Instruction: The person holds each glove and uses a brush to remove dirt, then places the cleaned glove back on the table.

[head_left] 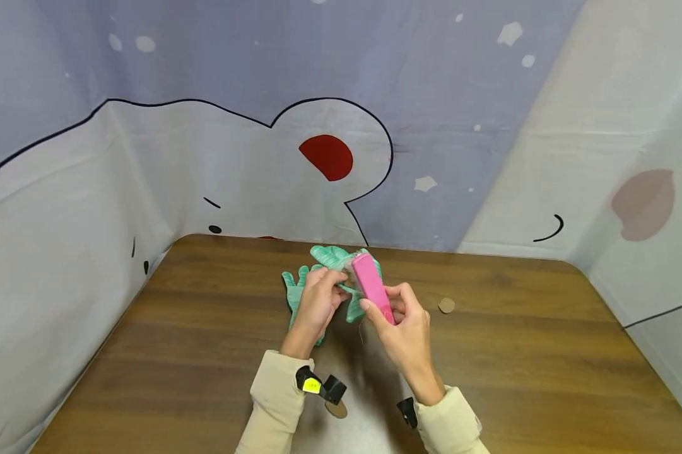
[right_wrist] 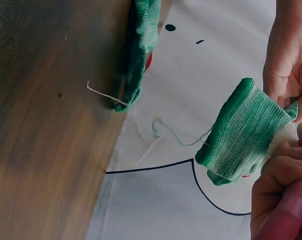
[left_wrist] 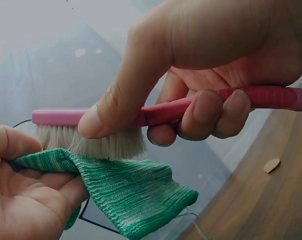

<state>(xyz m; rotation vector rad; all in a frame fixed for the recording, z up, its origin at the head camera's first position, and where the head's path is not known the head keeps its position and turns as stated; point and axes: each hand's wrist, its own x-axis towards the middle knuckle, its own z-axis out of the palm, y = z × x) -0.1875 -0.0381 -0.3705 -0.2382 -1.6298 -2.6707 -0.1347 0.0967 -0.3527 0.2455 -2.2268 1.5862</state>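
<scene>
A green knit glove is raised over the table, pinched between thumb and fingers of my left hand. My right hand grips a pink brush by its handle, the thumb lying along the side of its head. In the left wrist view the pale bristles touch the knit cloth near the left thumb. The glove's cuff hangs free in the right wrist view, with a loose green thread trailing from it. Another green glove lies on the table left of and partly behind my left hand.
The brown wooden table ends at a printed curtain along the back and sides. One small tan disc lies right of my right hand. Another disc lies between my forearms, partly hidden by the left wrist camera.
</scene>
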